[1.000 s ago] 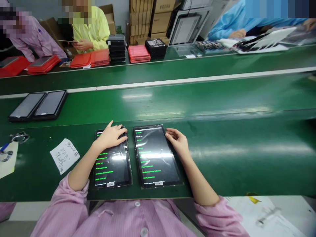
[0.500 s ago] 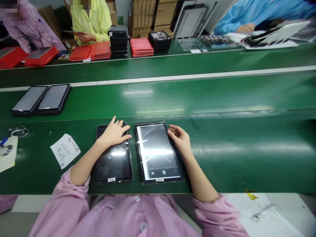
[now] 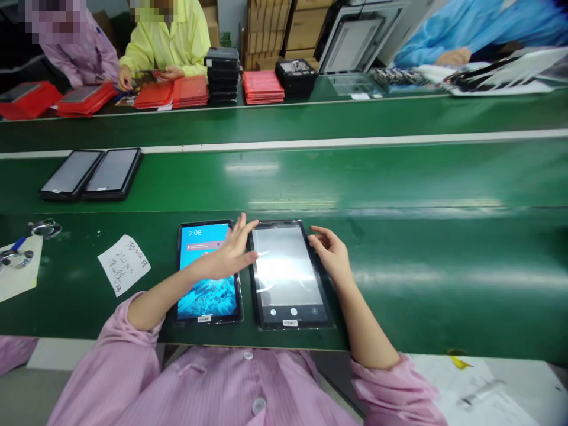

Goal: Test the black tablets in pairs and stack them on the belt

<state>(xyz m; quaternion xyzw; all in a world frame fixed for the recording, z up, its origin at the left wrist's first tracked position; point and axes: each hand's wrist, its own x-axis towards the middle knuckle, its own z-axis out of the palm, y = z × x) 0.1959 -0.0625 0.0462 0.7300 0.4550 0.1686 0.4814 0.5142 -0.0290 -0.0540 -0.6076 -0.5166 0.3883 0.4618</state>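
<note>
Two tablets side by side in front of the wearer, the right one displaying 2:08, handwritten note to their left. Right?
One slip: 2:08 is on the left tablet; the right tablet shows no clock. The head view shows it. Side-by-side layout and handwritten note are correct.

- On the screen of the left tablet, the time "2:08" is written in white digits; the red banner below it has print too small for reading.
- On the paper note, handwriting is seen; one line looks like "250", other lines are not clear.
- On the right tablet, the white sticker has print, not readable.
</note>
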